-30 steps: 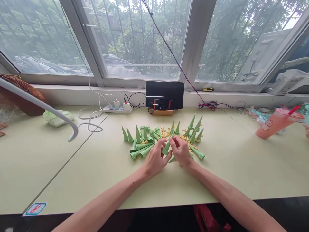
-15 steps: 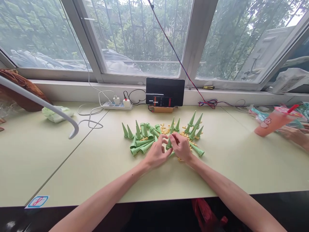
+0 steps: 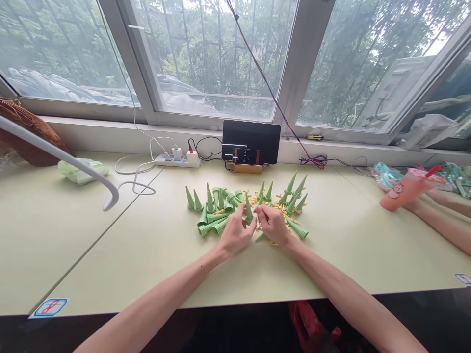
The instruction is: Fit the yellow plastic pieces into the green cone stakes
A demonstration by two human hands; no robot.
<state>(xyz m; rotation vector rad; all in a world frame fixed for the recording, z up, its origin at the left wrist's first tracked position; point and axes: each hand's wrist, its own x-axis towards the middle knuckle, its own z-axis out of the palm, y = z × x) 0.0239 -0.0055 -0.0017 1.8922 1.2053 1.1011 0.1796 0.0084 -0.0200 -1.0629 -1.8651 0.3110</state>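
My left hand (image 3: 237, 230) grips a green plant watering spike (image 3: 248, 210), its pointed end up, between thumb and fingers. Close on its right, my right hand (image 3: 274, 224) has its fingers pinched together; whatever may be in them is hidden. Several more green spikes (image 3: 210, 198) stand or lie heaped to the left of my hands. Another group of upright spikes (image 3: 290, 184) is behind my right hand, some with small yellow parts on their sides. Loose yellow valve pieces (image 3: 274, 242) are scattered around and under my right hand.
Behind the spikes, a phone (image 3: 248, 156) leans on a dark tablet (image 3: 252, 135). A power strip (image 3: 176, 160) with cables lies at back left; a white curved bar (image 3: 91, 169) crosses the left. Rightward are an orange drink cup (image 3: 403, 191) and another person's arms (image 3: 437, 220).
The spike my two hands had between them is now in my left hand, slightly further left. My right hand has come away from it. Another person's arms show more at right.
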